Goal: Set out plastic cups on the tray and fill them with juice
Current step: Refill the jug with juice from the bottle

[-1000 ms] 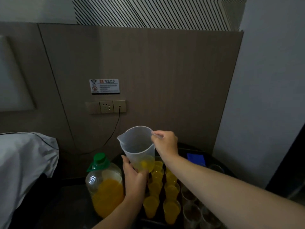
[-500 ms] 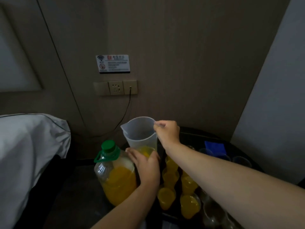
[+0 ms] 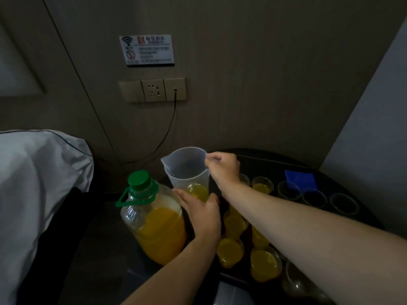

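Observation:
A translucent measuring jug with a little orange juice at its bottom stands upright above the dark tray. My right hand grips the jug's handle at the rim. Cupped around the jug's base is my left hand. Several plastic cups filled with juice stand on the tray under my arms. One more filled cup and three empty clear cups sit further right. A big juice bottle with a green cap stands just left of the jug.
A blue cloth lies at the tray's back right. A white pillow fills the left side. A wall socket with a black cable hangs behind the bottle. More empty cups sit at the lower right.
The view has tilted down and drawn closer. The jug has come lower, nearer the bottle, with both hands still holding it upright.

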Demonstrator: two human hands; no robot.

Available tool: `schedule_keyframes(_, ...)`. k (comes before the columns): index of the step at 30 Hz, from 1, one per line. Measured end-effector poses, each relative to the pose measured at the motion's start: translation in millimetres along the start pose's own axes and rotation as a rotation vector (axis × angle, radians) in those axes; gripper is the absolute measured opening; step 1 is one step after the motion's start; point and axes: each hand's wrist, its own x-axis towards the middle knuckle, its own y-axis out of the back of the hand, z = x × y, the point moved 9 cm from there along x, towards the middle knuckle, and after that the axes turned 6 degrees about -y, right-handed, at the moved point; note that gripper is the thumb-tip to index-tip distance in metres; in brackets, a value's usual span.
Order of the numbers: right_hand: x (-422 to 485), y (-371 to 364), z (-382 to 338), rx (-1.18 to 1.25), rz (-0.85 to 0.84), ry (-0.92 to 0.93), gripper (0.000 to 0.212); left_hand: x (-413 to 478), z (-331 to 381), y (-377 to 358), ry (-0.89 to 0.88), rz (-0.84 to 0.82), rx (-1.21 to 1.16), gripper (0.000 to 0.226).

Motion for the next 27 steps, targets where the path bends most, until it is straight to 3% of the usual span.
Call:
schedule_keyframes(11, 8, -22, 50, -0.012, -0.107, -0.057, 0.014, 7, -46, -6, 0.13, 0.035, 0.019, 0.113)
schedule_keyframes(21, 8, -21, 70, 0.054, -0.19, -0.075, 0.012, 3, -53, -8, 0.116, -0.021, 0.075, 0.11)
schedule_keyframes(23, 7, -21, 66, 0.021, -0.198, -0.049, 0.02, 3, -52, -9, 0.12, -0.026, 0.074, 0.109)
schedule_keyframes(27, 5, -14, 56, -0.078, -0.181, -0.01, 0.054, 2, -51, -7, 0.151, -0.01, 0.035, 0.105)
